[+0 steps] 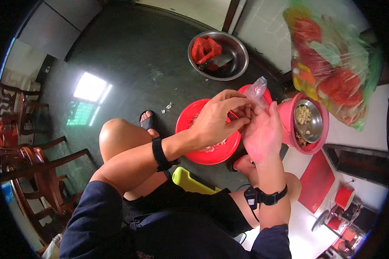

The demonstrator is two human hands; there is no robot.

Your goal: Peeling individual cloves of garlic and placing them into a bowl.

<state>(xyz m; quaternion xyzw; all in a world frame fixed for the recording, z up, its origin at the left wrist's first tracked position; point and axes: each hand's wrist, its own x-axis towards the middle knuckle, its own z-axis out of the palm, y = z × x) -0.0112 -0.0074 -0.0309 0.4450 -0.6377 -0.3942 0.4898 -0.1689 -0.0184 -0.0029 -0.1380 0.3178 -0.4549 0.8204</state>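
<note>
My left hand (215,118) reaches over a red plastic basin (225,156), which holds pale, papery scraps (210,148). Its thumb and fingers meet the fingers of my right hand (262,136), turned palm up beside the basin's right rim. Whatever may lie between the fingertips is too small and covered to make out. Right of my right hand, a small steel bowl (316,123) with peeled garlic cloves (303,114) rests in the mouth of a pink bucket (288,129). Brownish scraps (300,140) show below the bowl. A clear plastic bag (258,89) sits just behind my fingers.
A large steel basin (241,66) farther off holds a red plastic bag (205,48) and a cleaver (223,60). A filled green plastic bag (340,71) hangs at upper right. Wooden chairs (48,181) stand left; a yellow-green plastic stool (194,184) is below me.
</note>
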